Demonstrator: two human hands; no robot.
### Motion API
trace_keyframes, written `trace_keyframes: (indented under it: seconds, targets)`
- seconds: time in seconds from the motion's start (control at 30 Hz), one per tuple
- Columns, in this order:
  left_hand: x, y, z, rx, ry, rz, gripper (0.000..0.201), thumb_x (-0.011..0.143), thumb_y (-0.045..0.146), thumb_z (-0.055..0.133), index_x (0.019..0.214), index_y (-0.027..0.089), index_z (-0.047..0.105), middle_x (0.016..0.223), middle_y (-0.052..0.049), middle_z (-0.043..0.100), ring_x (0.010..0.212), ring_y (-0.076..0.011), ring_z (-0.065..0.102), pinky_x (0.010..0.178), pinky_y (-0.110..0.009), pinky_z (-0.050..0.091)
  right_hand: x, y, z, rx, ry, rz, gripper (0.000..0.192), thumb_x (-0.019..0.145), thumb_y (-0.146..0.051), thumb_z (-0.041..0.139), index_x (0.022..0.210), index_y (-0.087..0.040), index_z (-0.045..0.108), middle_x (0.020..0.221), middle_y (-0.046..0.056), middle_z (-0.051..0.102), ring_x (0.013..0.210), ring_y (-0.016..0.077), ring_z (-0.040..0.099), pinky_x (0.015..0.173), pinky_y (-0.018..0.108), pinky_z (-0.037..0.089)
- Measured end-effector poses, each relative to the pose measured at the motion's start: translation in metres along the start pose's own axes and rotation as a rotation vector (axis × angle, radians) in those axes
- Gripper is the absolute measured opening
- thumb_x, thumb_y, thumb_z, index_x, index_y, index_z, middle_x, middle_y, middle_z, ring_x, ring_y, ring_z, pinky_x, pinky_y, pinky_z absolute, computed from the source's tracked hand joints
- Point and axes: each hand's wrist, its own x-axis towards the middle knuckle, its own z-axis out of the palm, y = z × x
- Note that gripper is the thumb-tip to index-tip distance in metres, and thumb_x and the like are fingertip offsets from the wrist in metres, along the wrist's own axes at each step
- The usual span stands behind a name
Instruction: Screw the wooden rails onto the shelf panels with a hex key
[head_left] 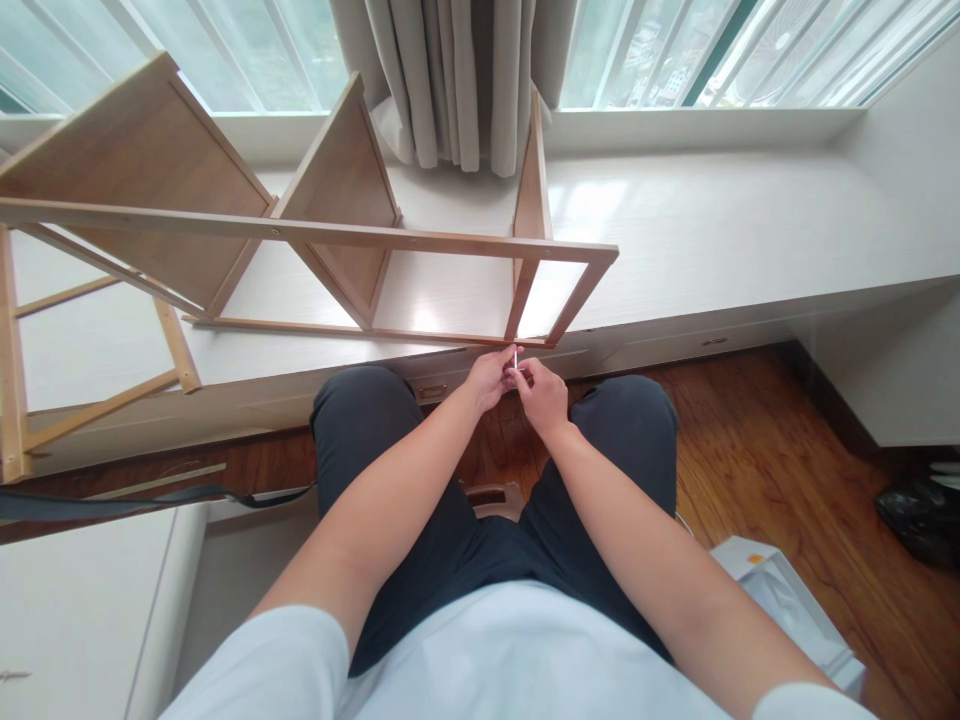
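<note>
A wooden shelf frame (450,243) lies on its side on the white window ledge, its boards standing up from the rails. Just below the lower rail, near its right end, my two hands meet. My right hand (545,392) pinches a thin silver rod (515,359), which stands roughly upright between the fingertips. Curled close beside it is my left hand (491,380), with its fingertips at the rail's edge and against the rod. What else the left fingers may hold is too small to make out.
A second wooden frame piece (101,408) leans at the left edge of the ledge (720,220). Grey curtains (457,80) hang behind the shelf. On the wood floor at right are an open white box (787,600) and a black plastic bag (919,515).
</note>
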Motion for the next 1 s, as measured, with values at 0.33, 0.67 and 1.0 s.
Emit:
trace_keyframes:
  seconds: [0.33, 0.67, 1.0]
  targets:
    - [-0.0031, 0.0003, -0.0012, 0.013, 0.009, -0.003, 0.028, 0.076, 0.036, 0.084, 0.089, 0.013, 0.075, 0.064, 0.002, 0.057, 0.053, -0.0055, 0.05, 0.052, -0.02, 0.039, 0.0001, -0.0026, 0.0032, -0.142, -0.067, -0.012, 0.024, 0.105, -0.038, 0.049, 0.098, -0.02, 0.064, 0.092, 0.004, 0.072, 0.078, 0.0188, 0.061, 0.065, 0.028, 0.025]
    - [-0.0027, -0.0011, -0.005, 0.052, -0.001, 0.035, 0.025, 0.076, 0.033, 0.082, 0.089, 0.013, 0.075, 0.065, 0.002, 0.057, 0.054, -0.0053, 0.05, 0.054, -0.019, 0.038, 0.0004, -0.0037, 0.0036, -0.184, -0.104, -0.014, 0.029, 0.106, -0.039, 0.045, 0.093, -0.02, 0.063, 0.09, 0.004, 0.07, 0.076, 0.0179, 0.058, 0.064, 0.03, 0.021]
    - [-0.0058, 0.0015, 0.0007, 0.089, -0.004, 0.052, 0.025, 0.077, 0.032, 0.081, 0.088, 0.011, 0.074, 0.063, 0.002, 0.056, 0.053, -0.0053, 0.049, 0.052, -0.02, 0.035, 0.0006, -0.0032, 0.0029, -0.168, -0.101, 0.002, 0.03, 0.106, -0.041, 0.044, 0.094, -0.02, 0.062, 0.091, 0.005, 0.07, 0.078, 0.0185, 0.059, 0.065, 0.028, 0.023]
